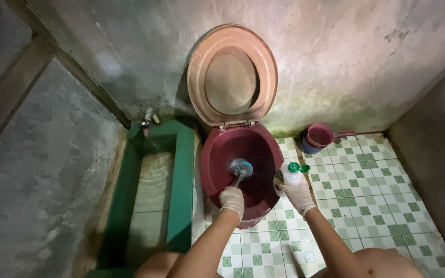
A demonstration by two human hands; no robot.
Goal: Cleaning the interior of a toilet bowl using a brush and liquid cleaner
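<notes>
Two gloved hands: we work over a maroon toilet in a small, dim washroom.
Walls: rough grey concrete wall behind the toilet, stained green low down near the floor.
Floor: green-and-white patterned tile floor to the right of and in front of the toilet.
Water trough: green-tiled water trough just left of the toilet, with water in it and a small tap at its far corner.
Seat and lid: pinkish toilet seat raised upright against the wall.
Toilet bowl: maroon toilet bowl open below the seat, near the middle of our view.
Dipper: maroon dipper standing on the floor by the wall, right of the bowl, well apart from our hands.
Left hand: our left hand in a white glove, fingers closed around the handle of the toilet brush; its bluish bristle head sits inside the bowl.
Right hand: our right hand in a white glove, fingers wrapped around a white cleaner bottle held at the bowl's right rim.
Bottle cap: green cap on top of the bottle.
</notes>
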